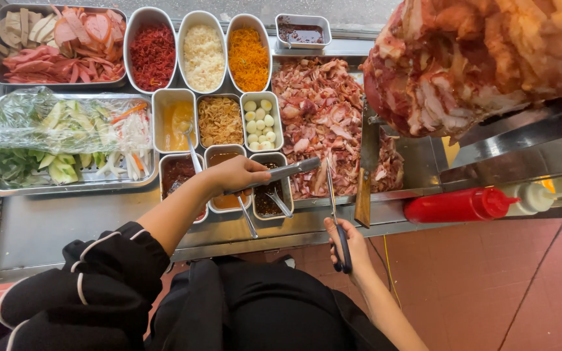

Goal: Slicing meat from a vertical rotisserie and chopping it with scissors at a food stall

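While the left hand point(237, 174) closes around metal tongs point(280, 173) reaching toward the chopped meat tray point(333, 123) at one o'clock, the right hand point(349, 244) grips black-handled scissors point(336, 218), a red squeeze bottle point(458, 205) lying at three o'clock.

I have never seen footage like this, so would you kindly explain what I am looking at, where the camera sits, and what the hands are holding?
This is one picture from a camera worn on a person's head, looking down at their own bare hands; there is no machine. The left hand grips metal tongs, and the right hand holds black-handled scissors. Both tools point towards a steel tray of chopped roasted meat. Around it lie small tubs of toppings and sauces, a tray of wrapped vegetables, a knife and a red squeeze bottle.
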